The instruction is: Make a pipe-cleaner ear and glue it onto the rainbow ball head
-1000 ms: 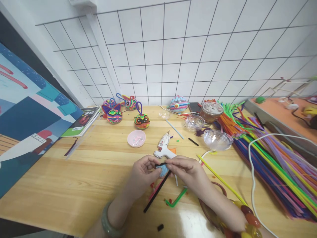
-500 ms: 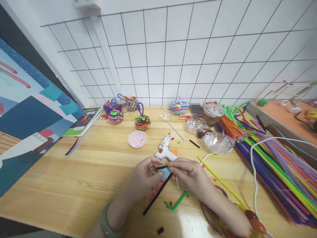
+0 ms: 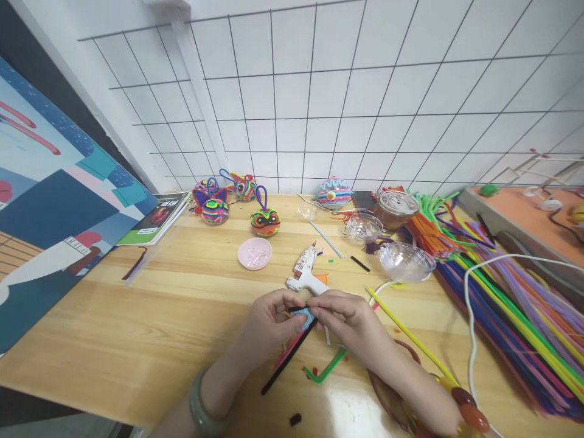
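My left hand (image 3: 267, 322) and my right hand (image 3: 349, 319) meet over the wooden table (image 3: 137, 328), both pinched on a small light-blue pipe-cleaner piece (image 3: 303, 316). A black pipe cleaner (image 3: 287, 359) runs from that piece down toward me, and its upper end is bent across the blue piece between my fingertips. A white glue gun (image 3: 305, 272) lies just beyond my hands. A green bent pipe cleaner (image 3: 326, 368) and a short black offcut (image 3: 295, 418) lie on the table near my wrists.
Finished striped balls (image 3: 264, 220) with loops stand at the back. A pink dish (image 3: 254, 253), clear plastic half-shells (image 3: 406, 261) and a lidded jar (image 3: 396, 207) sit mid-table. A big heap of coloured pipe cleaners (image 3: 511, 298) and a white cord (image 3: 469, 328) fill the right. A painted board (image 3: 50, 213) leans at left.
My hands stay in the same place, fingers shifting slightly on the blue piece and the black pipe cleaner. The camera has tilted a little.
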The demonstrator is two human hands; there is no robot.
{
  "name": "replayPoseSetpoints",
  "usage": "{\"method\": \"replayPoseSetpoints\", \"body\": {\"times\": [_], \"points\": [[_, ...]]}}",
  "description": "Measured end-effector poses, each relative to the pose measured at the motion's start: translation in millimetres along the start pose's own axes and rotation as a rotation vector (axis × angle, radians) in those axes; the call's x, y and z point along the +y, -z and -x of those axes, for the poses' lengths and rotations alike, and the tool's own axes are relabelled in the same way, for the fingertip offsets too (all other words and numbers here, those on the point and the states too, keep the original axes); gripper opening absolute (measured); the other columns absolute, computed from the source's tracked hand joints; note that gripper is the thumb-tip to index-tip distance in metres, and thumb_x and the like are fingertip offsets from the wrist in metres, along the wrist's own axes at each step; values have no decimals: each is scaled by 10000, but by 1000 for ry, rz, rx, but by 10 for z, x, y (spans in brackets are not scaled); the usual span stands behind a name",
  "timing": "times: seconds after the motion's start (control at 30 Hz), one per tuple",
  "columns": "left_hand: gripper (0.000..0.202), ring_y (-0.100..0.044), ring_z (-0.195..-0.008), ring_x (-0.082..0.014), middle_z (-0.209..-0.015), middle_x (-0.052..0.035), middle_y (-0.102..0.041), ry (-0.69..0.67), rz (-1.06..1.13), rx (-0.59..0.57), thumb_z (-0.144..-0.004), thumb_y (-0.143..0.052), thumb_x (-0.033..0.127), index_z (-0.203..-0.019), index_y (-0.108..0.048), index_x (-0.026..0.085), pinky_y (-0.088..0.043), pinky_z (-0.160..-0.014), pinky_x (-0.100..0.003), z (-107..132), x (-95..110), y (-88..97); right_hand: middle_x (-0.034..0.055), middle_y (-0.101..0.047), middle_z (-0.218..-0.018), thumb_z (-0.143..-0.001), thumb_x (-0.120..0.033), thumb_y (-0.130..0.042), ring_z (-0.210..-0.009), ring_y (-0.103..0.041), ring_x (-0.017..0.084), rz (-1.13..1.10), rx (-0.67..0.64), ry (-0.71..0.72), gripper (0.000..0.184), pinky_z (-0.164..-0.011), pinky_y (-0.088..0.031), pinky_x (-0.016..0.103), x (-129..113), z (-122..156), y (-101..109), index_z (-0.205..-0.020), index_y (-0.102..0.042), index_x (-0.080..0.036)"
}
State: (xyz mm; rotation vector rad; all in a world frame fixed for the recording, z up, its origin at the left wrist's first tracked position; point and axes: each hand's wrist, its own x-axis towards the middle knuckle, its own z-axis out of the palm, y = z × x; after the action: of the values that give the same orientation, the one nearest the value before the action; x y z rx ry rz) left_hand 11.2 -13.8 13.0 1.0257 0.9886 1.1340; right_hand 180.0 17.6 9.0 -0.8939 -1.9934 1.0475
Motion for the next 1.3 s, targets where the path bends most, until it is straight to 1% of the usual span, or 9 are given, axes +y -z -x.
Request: {"method": "replayPoseSetpoints", "body": {"times": [0.17,0.23,0.33,0.53,0.67,0.77,0.93,1.17,1.3], "points": [[149,-636,-683,-143,-731,-31,-688,-13,-28,20,-642,-731,200,-758,-656,145,-510,-667,-260,-9,-1,5,58,-690,-796,-840,-201,-545,-721,-633,161,-16,10,-20,173,-659,-490,262,-14,-6,0,-909,-701,-174],[147,-624,-664,-130,-720,-27,-684,-12,-54,39,-640,-732,197,-754,-656,141,-506,-647,-245,-13,-4,18,52,-674,-739,-818,-218,-568,-667,-612,159,-7,33,-55,186,-633,-487,267,-17,-3,-7,-937,-696,-153],[159,-614,-644,-124,-708,-20,-678,-12,-84,65,-636,-735,207,-752,-649,142,-502,-618,-235,-12,-8,33,23,-626,-637,-791,-242,-592,-583,-565,148,-10,66,-124,254,-578,-475,267,-12,7,-23,-1004,-676,-134],[190,-631,-652,-134,-728,-27,-686,-16,-78,87,-646,-732,220,-781,-625,139,-519,-600,-246,-12,-28,55,22,-656,-695,-772,-255,-610,-627,-609,151,-198,84,-217,331,-626,-500,278,13,12,-50,-1087,-625,-150],[194,-638,-638,-133,-706,-19,-691,-2,-59,123,-644,-734,216,-777,-613,144,-530,-592,-248,-20,-33,61,34,-680,-741,-769,-327,-634,-654,-643,157,-383,99,-240,322,-654,-525,290,19,4,-69,-1045,-637,-160],[196,-634,-626,-124,-689,-9,-690,-5,-50,156,-633,-741,212,-768,-613,148,-532,-597,-241,-19,-31,56,25,-685,-724,-783,-347,-628,-658,-659,156,-456,108,-223,290,-671,-538,296,21,5,-85,-1015,-646,-174],[216,-633,-617,-129,-680,-11,-691,6,-37,189,-603,-758,228,-746,-616,150,-531,-594,-246,-18,-21,42,24,-694,-689,-775,-376,-638,-658,-679,177,-467,133,-231,303,-675,-554,318,23,9,-105,-1010,-656,-185],[210,-628,-617,-120,-681,-12,-693,22,-14,175,-603,-758,217,-742,-619,144,-520,-598,-232,-24,-11,34,16,-692,-672,-760,-364,-657,-645,-675,169,-519,144,-250,279,-659,-551,301,2,1,-111,-973,-675,-184],[210,-631,-620,-129,-675,-14,-689,13,-5,177,-594,-762,216,-730,-618,145,-525,-597,-242,-17,9,12,19,-692,-667,-747,-381,-668,-620,-667,166,-523,166,-263,294,-638,-550,302,-5,-1,-113,-961,-680,-180]]}}
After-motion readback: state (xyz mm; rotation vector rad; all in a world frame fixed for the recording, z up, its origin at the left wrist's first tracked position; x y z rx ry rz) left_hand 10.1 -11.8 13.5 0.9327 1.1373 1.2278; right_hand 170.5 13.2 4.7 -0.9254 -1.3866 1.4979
